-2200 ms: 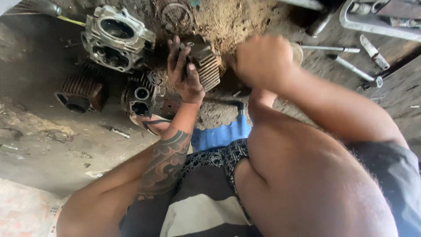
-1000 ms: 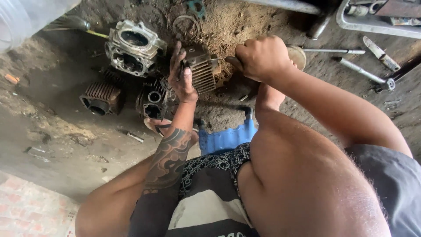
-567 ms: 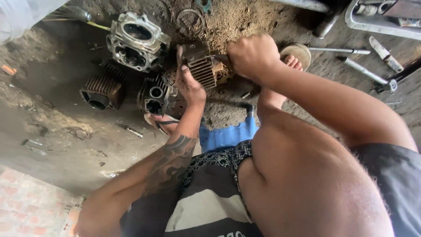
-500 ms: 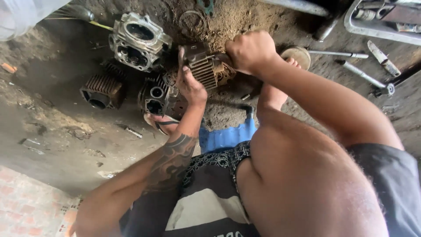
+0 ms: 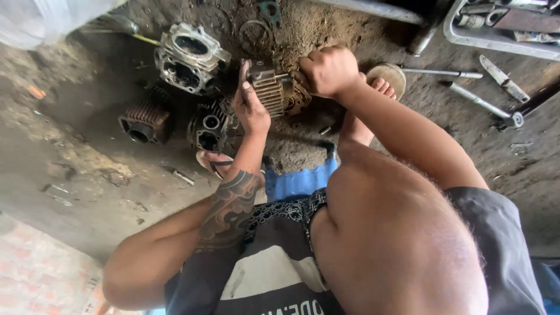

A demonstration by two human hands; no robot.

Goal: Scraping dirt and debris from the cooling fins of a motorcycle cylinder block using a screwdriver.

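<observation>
Now we see little real change from a moment ago: our left hand (image 5: 252, 105) still presses flat-fingered against the near side of the finned cylinder (image 5: 274, 93), and our right hand (image 5: 329, 71) stays curled in a fist at its far end. What has shifted is mostly our view, which has drifted so that the cylinder sits a little higher and more central than two seconds back. The right fist has edged closer over the part; a thin metal rod shows between fist and fins, though we cannot tell whether the fingers grip that rod or something hidden under them. We judge the work is steady bracing and working on the same part, not yet a release.

The cylinder rests on the dirty floor (image 5: 87, 175), in front of our knees, touching both hands. Just left of it lies a head casting (image 5: 189, 58), and below that two more finned barrels (image 5: 144, 119) (image 5: 209, 125).

As for packages or labels, a pale plastic bag (image 5: 46, 17) fills the upper left corner, and a metal tray (image 5: 501, 35) sits upper right with tools in it. Loose tools (image 5: 478, 99) lie on the floor below the tray. We see no signs.
</observation>
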